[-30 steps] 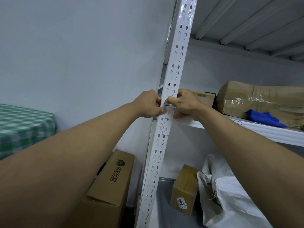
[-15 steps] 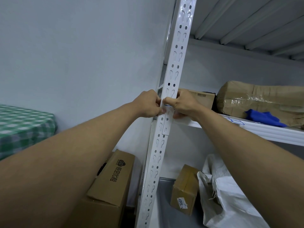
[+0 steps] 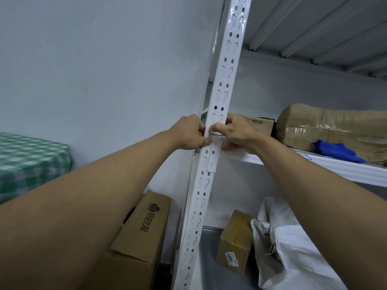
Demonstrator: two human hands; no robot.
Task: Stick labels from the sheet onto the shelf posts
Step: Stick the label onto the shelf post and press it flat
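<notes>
On post (image 3: pixel 217 105), blue-edged label (image 3: pixel 215 133) seemingly under right hand (image 3: pixel 236 132) fingers (image 3: pixel 217 128).

post (image 3: pixel 211 164): upright | label (image 3: pixel 215 133): on post | hands: left (image 3: pixel 188 133), right (image 3: pixel 234 132) pressing label

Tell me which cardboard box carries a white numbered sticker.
The small box on the bottom shelf, right of the post; its sticker reads 3007.

The shelf post (image 3: pixel 217 114) runs from top centre of the frame to the bottom. Left hand (image 3: pixel 187 132) and right hand (image 3: pixel 237 132) meet on it at mid-frame, either side of a label (image 3: pixel 215 133). Right of the post, parcels (image 3: pixel 333 128) lie on the shelf (image 3: pixel 343 169); a small box (image 3: pixel 235 241) and sack (image 3: pixel 293 248) sit below. A carton (image 3: pixel 142 233) stands lower left.
</notes>
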